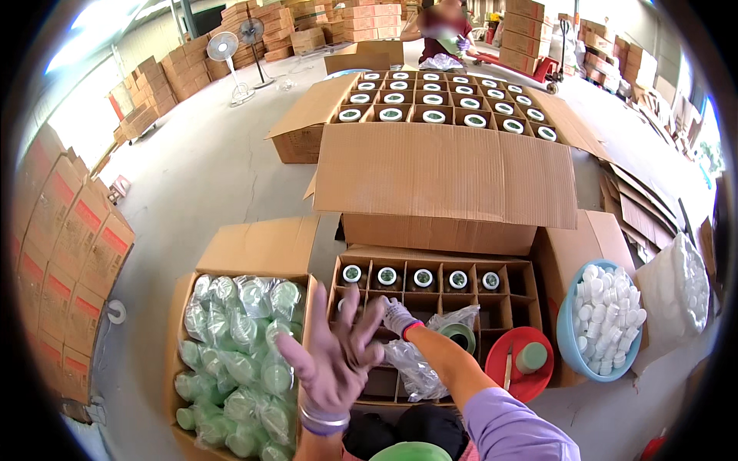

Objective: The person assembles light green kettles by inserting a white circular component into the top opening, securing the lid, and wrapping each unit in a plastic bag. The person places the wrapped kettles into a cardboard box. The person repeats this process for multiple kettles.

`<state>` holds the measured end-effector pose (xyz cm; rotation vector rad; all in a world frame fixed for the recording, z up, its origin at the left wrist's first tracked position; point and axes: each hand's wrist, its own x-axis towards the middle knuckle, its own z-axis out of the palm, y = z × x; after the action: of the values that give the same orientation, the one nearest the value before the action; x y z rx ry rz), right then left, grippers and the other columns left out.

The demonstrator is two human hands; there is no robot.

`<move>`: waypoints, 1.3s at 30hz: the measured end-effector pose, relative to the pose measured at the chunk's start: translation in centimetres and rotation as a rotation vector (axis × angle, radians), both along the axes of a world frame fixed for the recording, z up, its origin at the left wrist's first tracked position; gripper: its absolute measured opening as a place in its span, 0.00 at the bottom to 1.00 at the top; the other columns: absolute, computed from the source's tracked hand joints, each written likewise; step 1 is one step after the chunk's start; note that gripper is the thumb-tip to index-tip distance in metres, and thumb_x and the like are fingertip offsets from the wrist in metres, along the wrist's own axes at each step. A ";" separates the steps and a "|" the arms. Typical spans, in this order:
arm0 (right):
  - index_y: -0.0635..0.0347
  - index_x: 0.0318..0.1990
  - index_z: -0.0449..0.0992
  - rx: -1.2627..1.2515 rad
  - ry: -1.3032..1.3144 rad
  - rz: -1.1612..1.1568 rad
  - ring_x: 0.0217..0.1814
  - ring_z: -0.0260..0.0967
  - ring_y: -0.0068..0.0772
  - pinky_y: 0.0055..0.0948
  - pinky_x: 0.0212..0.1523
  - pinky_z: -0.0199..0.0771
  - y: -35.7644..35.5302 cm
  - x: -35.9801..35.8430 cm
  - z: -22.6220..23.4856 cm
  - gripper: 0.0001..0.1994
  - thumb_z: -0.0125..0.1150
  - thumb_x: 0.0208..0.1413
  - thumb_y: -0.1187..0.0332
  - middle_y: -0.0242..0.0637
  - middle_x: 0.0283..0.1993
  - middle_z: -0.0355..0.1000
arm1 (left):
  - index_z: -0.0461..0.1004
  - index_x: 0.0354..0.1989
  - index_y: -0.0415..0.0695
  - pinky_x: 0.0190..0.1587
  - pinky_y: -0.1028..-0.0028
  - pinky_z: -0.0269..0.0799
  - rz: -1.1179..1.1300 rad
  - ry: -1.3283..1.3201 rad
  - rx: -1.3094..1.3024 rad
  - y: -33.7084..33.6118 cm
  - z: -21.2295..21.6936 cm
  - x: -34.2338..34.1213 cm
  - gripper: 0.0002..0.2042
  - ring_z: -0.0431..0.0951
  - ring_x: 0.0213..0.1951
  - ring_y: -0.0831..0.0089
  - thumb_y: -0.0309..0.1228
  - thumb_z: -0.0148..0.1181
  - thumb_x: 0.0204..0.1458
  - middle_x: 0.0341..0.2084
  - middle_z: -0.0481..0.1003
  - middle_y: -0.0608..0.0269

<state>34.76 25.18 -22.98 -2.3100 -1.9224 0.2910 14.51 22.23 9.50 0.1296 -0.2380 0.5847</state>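
Mauve-gloved left grip (338,357) is hanging released, splayed, near the left edge of the divided carton (526,313); right grip (400,317) is pointing inward, its hold indeterminable; jars (423,283) are lining the rear edge, probably rigid, breakable, best grasped around their white lids (457,279).

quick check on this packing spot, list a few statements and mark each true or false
1. The left hand is gloved and spread open. True.
2. The right hand is bare. False: the right hand wears a glove too, and is at the near divided carton.
3. The blue basin holds small white pieces. True.
4. The red dish lies left of the plastic-wrapped green items. False: the red dish is to their right.
5. The far divided carton holds white-lidded jars. True.
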 end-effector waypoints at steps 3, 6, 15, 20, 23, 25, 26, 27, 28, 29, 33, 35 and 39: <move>0.39 0.54 0.75 0.183 0.003 -0.038 0.52 0.66 0.53 0.43 0.50 0.75 -1.2 0.9 -2.8 0.20 0.53 0.55 0.72 0.46 0.58 0.60 | 0.45 0.73 0.60 0.68 0.38 0.45 0.079 0.032 0.072 0.4 3.6 2.3 0.40 0.50 0.70 0.44 0.64 0.46 0.55 0.70 0.53 0.52; 0.45 0.49 0.76 0.018 -0.021 0.001 0.50 0.67 0.53 0.47 0.49 0.74 0.8 1.9 -1.1 0.14 0.54 0.55 0.70 0.46 0.54 0.65 | 0.56 0.70 0.54 0.69 0.38 0.43 0.047 0.105 -0.018 -1.8 -3.5 1.4 0.40 0.55 0.68 0.45 0.67 0.45 0.54 0.64 0.63 0.48; 0.50 0.55 0.72 0.453 0.029 0.146 0.48 0.67 0.56 0.48 0.48 0.72 -3.8 1.0 18.7 0.24 0.63 0.47 0.63 0.51 0.48 0.66 | 0.44 0.73 0.58 0.65 0.38 0.52 0.363 0.940 0.379 -0.3 -11.2 -2.7 0.39 0.48 0.71 0.53 0.62 0.47 0.58 0.71 0.48 0.60; 0.56 0.61 0.65 0.618 0.292 0.196 0.46 0.68 0.52 0.45 0.48 0.71 -12.4 -1.0 32.2 0.29 0.65 0.51 0.66 0.47 0.44 0.66 | 0.47 0.72 0.58 0.62 0.40 0.61 0.055 0.829 0.141 -2.4 -13.8 -1.9 0.38 0.46 0.71 0.51 0.64 0.43 0.58 0.73 0.42 0.61; 0.57 0.63 0.63 0.619 0.361 0.241 0.49 0.68 0.52 0.42 0.50 0.71 -16.5 -3.9 35.9 0.32 0.67 0.50 0.66 0.49 0.49 0.65 | 0.56 0.68 0.51 0.61 0.46 0.65 -0.037 0.534 0.162 -4.0 -9.0 -1.8 0.36 0.63 0.65 0.53 0.62 0.44 0.58 0.65 0.61 0.58; 0.55 0.62 0.65 0.730 0.229 0.287 0.48 0.68 0.55 0.44 0.47 0.72 -18.8 -5.0 36.6 0.28 0.64 0.53 0.66 0.53 0.50 0.64 | 0.57 0.67 0.51 0.61 0.49 0.67 0.025 0.517 0.204 -5.1 -7.9 -2.3 0.36 0.64 0.64 0.54 0.62 0.45 0.58 0.64 0.63 0.57; 0.54 0.61 0.68 0.741 0.164 0.288 0.49 0.68 0.55 0.44 0.47 0.73 -19.6 -5.4 36.2 0.25 0.63 0.55 0.65 0.53 0.51 0.64 | 0.58 0.67 0.50 0.60 0.51 0.68 0.061 0.509 0.224 -5.7 -7.5 -2.7 0.36 0.65 0.64 0.55 0.62 0.46 0.57 0.63 0.64 0.57; 0.54 0.60 0.69 0.773 0.121 0.276 0.49 0.67 0.55 0.44 0.49 0.72 -20.4 -6.2 36.0 0.25 0.63 0.54 0.65 0.54 0.52 0.64 | 0.57 0.67 0.50 0.60 0.51 0.69 0.070 0.482 0.207 -6.1 -7.5 -3.5 0.36 0.66 0.63 0.55 0.61 0.46 0.58 0.63 0.63 0.56; 0.55 0.60 0.69 0.827 0.099 0.261 0.49 0.67 0.55 0.44 0.49 0.72 -21.0 -6.8 36.3 0.25 0.63 0.54 0.65 0.53 0.52 0.64 | 0.57 0.67 0.49 0.59 0.51 0.70 0.080 0.455 0.191 -6.5 -7.6 -4.3 0.36 0.67 0.62 0.54 0.61 0.46 0.58 0.63 0.63 0.54; 0.55 0.60 0.69 0.880 0.078 0.247 0.49 0.67 0.54 0.44 0.50 0.71 -21.6 -7.5 36.6 0.25 0.64 0.53 0.64 0.52 0.51 0.64 | 0.56 0.68 0.48 0.59 0.50 0.71 0.092 0.427 0.174 -6.9 -7.6 -4.9 0.36 0.68 0.61 0.54 0.60 0.46 0.58 0.63 0.63 0.53; 0.58 0.60 0.68 1.016 0.352 0.023 0.48 0.65 0.52 0.42 0.51 0.69 -23.7 -9.4 37.2 0.29 0.67 0.51 0.61 0.51 0.47 0.65 | 0.56 0.67 0.48 0.54 0.54 0.76 0.273 0.550 0.354 -11.8 -2.9 -5.8 0.36 0.73 0.56 0.54 0.61 0.47 0.58 0.61 0.66 0.53; 0.60 0.59 0.67 1.028 0.405 -0.022 0.48 0.64 0.53 0.44 0.51 0.68 -24.0 -10.1 37.3 0.30 0.67 0.51 0.59 0.50 0.47 0.65 | 0.56 0.67 0.48 0.53 0.55 0.77 0.306 0.559 0.354 -12.6 -1.8 -6.5 0.36 0.74 0.55 0.56 0.61 0.46 0.58 0.59 0.67 0.53; 0.66 0.61 0.63 1.116 0.312 0.112 0.62 0.59 0.61 0.49 0.63 0.62 -24.8 -12.2 37.7 0.33 0.63 0.54 0.53 0.56 0.61 0.60 | 0.57 0.66 0.48 0.52 0.56 0.79 0.255 0.602 0.334 -12.2 -2.5 -8.8 0.37 0.75 0.53 0.58 0.62 0.47 0.57 0.58 0.68 0.54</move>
<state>22.60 0.43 14.72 -1.3245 -1.4560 -0.3298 5.66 10.04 6.96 0.6552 0.2738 0.7285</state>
